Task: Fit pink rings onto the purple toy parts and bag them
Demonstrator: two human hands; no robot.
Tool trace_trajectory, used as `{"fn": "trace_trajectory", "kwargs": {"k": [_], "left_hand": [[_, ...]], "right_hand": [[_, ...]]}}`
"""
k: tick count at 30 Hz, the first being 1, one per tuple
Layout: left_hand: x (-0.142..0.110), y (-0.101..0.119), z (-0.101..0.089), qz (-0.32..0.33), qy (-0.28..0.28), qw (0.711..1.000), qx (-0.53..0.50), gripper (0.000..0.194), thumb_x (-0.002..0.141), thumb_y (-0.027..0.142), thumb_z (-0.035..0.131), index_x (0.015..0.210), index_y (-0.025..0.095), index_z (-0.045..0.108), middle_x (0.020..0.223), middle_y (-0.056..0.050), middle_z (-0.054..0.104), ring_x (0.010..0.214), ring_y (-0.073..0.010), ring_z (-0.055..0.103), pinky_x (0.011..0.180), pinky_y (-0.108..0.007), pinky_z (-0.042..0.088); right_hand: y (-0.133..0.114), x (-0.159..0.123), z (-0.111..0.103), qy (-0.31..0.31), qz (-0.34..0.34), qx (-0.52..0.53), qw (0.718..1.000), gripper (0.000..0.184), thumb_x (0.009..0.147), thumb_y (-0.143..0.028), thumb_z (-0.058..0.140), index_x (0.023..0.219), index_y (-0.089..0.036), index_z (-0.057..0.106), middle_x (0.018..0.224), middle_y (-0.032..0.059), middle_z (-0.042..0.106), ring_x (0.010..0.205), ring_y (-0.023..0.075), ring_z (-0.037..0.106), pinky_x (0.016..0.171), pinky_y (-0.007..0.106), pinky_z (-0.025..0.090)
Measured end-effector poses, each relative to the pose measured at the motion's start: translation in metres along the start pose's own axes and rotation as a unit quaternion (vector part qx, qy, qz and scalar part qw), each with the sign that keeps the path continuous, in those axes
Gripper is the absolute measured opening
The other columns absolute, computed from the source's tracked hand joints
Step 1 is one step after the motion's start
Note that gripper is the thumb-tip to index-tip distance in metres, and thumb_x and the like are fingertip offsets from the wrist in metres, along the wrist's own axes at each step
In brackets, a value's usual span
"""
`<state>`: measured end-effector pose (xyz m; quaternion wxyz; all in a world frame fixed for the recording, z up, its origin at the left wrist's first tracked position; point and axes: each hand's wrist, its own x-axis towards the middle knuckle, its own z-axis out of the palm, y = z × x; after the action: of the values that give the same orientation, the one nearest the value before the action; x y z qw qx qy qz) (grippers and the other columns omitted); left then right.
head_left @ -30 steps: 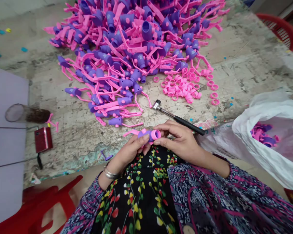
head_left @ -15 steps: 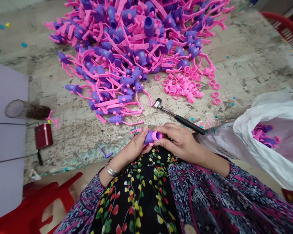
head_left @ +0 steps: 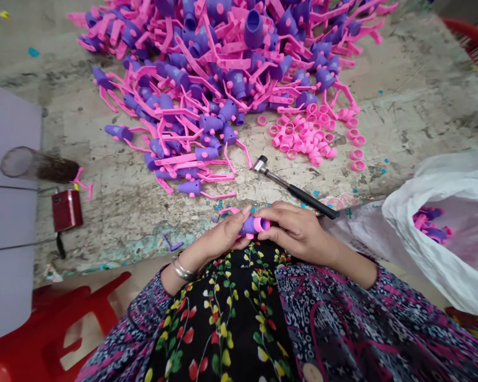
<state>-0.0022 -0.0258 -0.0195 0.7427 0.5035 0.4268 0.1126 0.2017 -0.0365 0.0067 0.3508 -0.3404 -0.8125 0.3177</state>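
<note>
My left hand [head_left: 220, 233] is closed round a purple plastic tube-shaped part [head_left: 247, 227] with a pink arm [head_left: 228, 210] sticking out past the thumb. At the part's open end sits a pink ring [head_left: 259, 225]. The thumb and fingers of my right hand [head_left: 300, 229] pinch this ring from the right. Both hands are just over the table's near edge, in front of my lap. Beyond them lies a hammer [head_left: 276, 179] with a black handle. Loose pink rings [head_left: 302, 135] are heaped behind the hammer.
A large pile of purple-and-pink parts [head_left: 235, 82] covers the far middle of the table [head_left: 115, 223]. At the right hangs a white bag [head_left: 402, 199] with similar parts inside. On the left are a tipped glass [head_left: 40, 164], a dark red box [head_left: 67, 210] and a red stool [head_left: 95, 313].
The view has shifted slightly. Both hands keep their hold on the purple part and its ring, with only slight movement of the fingers.
</note>
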Motion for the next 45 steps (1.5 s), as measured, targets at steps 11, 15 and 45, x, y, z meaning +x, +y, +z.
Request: {"fn": "trace_trajectory", "kwargs": {"k": [11, 15, 45], "left_hand": [[0.001, 0.007, 0.007, -0.008, 0.036, 0.999, -0.025, 0.062, 0.092, 0.072, 0.022, 0.061, 0.021, 0.037, 0.044, 0.007, 0.033, 0.042, -0.0085, 0.024, 0.048, -0.026, 0.022], [0.000, 0.007, 0.008, 0.005, 0.049, 0.998, -0.025, 0.060, 0.094, 0.069, 0.023, 0.062, 0.021, 0.038, 0.047, 0.006, 0.033, 0.044, -0.0087, 0.027, 0.049, -0.025, 0.024], [-0.002, 0.001, 0.009, 0.017, 0.088, 0.996, 0.026, 0.061, 0.096, 0.066, 0.020, 0.062, 0.020, 0.040, 0.047, 0.006, 0.034, 0.045, -0.0098, 0.030, 0.052, -0.026, 0.028]], "right_hand": [[0.003, -0.003, 0.004, 0.048, 0.052, 0.013, 0.997, 0.026, 0.094, -0.028, 0.063, 0.117, -0.016, 0.066, 0.092, 0.0062, 0.071, 0.079, 0.0153, 0.064, 0.070, 0.027, 0.052], [0.003, -0.006, 0.007, 0.090, 0.085, 0.020, 0.992, 0.033, 0.090, -0.034, 0.069, 0.118, -0.017, 0.066, 0.083, 0.0037, 0.067, 0.073, 0.0149, 0.063, 0.066, 0.027, 0.051], [-0.001, -0.002, 0.010, 0.083, 0.119, 0.038, 0.989, 0.026, 0.091, -0.040, 0.067, 0.105, -0.018, 0.068, 0.087, 0.0050, 0.072, 0.076, 0.0163, 0.065, 0.068, 0.029, 0.049]]}}
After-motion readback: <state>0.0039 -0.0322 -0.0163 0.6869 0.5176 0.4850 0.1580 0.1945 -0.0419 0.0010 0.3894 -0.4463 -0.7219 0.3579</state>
